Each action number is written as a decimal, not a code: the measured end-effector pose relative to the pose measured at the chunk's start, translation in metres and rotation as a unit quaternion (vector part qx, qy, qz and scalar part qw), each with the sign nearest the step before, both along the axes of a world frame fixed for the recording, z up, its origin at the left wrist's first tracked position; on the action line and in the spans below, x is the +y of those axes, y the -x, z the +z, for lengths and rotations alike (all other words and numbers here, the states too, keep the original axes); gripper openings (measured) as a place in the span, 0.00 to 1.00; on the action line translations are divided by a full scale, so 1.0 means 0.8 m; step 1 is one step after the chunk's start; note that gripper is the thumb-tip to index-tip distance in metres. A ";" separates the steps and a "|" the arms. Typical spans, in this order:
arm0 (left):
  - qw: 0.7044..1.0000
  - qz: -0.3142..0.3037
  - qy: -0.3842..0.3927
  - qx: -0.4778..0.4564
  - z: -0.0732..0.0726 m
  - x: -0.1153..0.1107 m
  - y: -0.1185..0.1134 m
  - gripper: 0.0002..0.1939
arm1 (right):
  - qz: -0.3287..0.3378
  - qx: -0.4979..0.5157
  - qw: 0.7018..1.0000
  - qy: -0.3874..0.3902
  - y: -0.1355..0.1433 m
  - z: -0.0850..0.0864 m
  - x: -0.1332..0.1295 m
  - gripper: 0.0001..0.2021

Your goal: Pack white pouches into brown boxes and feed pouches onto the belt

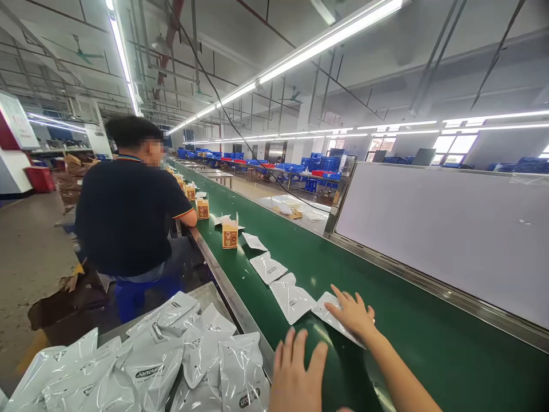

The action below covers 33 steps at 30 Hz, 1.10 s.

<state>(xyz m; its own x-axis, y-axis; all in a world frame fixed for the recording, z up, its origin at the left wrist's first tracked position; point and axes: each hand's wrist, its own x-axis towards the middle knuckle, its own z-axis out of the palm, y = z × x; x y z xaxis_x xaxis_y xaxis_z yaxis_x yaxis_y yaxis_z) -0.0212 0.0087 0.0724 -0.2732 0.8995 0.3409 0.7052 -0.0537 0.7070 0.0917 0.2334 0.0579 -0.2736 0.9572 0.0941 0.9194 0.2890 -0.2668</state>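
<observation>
The right hand (352, 313) lay flat, fingers spread, pressing a white pouch (332, 316) on the green conveyor belt (407, 332). The left hand (295, 372) rested open on the belt, holding nothing. Four pouches lay in a row on the belt.

- Flat conveyor belt (300, 246): plain dark green.
- Glossy plastic pouches (290, 297): silver-white, small dark logo.
- Small cardboard boxes (230, 233): orange with cream tops.
- Seated person's polo shirt (126, 214): black, red-yellow sleeve trim.
- Stacked plastic crates (326, 163): blue.

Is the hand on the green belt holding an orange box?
No, the right hand lies flat on a white pouch; the orange box stands farther along.
</observation>
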 end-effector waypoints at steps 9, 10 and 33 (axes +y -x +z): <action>0.975 -0.042 0.138 0.167 -0.012 0.203 0.092 0.62 | -0.033 -0.014 0.997 0.064 -0.025 -0.020 -0.025 0.27; 0.972 -0.054 0.146 0.175 -0.021 0.218 0.101 0.63 | -0.041 -0.007 0.996 0.075 -0.034 -0.019 -0.025 0.27; 0.959 -0.143 0.168 0.177 0.030 0.154 0.079 0.20 | 0.035 0.350 0.927 0.132 0.077 0.095 0.080 0.23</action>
